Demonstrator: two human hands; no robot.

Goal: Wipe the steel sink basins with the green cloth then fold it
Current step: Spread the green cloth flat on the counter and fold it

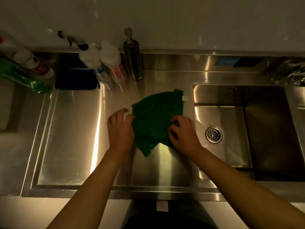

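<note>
Dim, warm light falls on a brushed steel counter (74,138) that fills most of the frame, with a plain white wall (165,22) running across the top. At the right of the frame a deep steel sink basin (264,129) is set into the counter, with a round drain (214,135) in its floor. Along the back edge, at upper left, stand a white spray bottle (90,58), a second white bottle (109,55) and a dark pump dispenser (132,58). A dark pad (76,79) lies flat just left of them, and a green bottle (21,75) lies tilted at the far left. The green cloth (153,119) lies on the counter in the middle of the frame, just left of the basin. It is rumpled and roughly square, with one corner trailing toward me and a small white tag (185,98) at its upper right corner. My left hand (121,129) sits at the cloth's left edge with fingers bent and tips touching the fabric; I cannot tell whether it pinches. My right hand (183,131) has its fingers curled into the cloth's right side, gripping it.
</note>
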